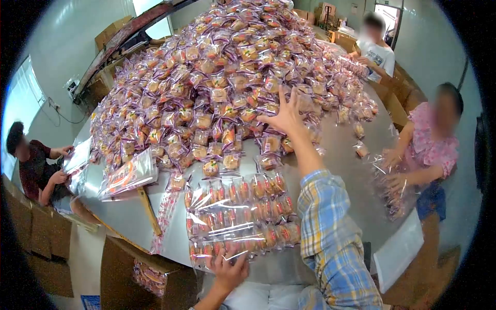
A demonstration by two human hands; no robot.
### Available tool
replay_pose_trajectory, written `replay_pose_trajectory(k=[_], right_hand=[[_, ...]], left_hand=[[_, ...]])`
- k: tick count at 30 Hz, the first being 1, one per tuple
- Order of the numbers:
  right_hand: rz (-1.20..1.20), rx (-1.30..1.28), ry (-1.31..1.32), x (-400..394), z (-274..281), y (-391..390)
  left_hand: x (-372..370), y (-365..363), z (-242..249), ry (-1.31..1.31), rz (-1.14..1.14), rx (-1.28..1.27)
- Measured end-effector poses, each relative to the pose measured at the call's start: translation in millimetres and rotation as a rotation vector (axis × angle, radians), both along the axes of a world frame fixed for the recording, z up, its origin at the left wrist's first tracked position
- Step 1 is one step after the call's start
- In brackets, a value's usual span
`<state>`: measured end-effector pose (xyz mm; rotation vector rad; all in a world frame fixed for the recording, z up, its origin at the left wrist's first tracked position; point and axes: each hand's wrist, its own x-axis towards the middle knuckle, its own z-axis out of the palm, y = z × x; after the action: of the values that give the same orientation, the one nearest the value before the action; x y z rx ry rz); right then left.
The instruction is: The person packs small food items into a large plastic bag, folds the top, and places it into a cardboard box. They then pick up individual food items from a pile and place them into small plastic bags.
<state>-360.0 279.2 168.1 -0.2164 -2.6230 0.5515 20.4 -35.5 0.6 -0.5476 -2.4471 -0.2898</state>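
My right hand (290, 114) reaches over the front of a large heap of individually wrapped pastries (227, 82), its fingers spread and nothing visibly gripped. Close to me on the table, a clear plastic bag (243, 213) holds wrapped pastries standing on edge in three rows. My left hand (230, 269) rests on the near edge of this bag, against the closest row, with its fingers apart. A few loose wrapped pastries (211, 167) lie between the bag and the heap.
Printed plastic bags (129, 176) and a wooden stick (150, 212) lie left of the rows. Below stands a cardboard box (139, 274) with packets inside. One person (36, 160) sits left; another (429, 139) handles a filled bag (390, 186) at right; a third (377, 51) stands behind.
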Motion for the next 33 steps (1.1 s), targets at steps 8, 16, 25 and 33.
replay_pose_trajectory(k=[8, 16, 25, 33], right_hand=[[-0.032, 0.064, -0.349, -26, -63, -7], [-0.014, 0.076, -0.203, -18, -77, -15], [-0.124, -0.054, -0.208, 1, -82, -34], [-0.073, -0.073, 0.005, 13, -108, -20]], left_hand=[[3, -6, -9, -0.007, -0.007, -0.028], [4, -6, -3, -0.027, -0.033, -0.041], [3, 2, -5, 0.021, 0.005, -0.016], [-2, 3, 5, 0.020, 0.003, 0.003]])
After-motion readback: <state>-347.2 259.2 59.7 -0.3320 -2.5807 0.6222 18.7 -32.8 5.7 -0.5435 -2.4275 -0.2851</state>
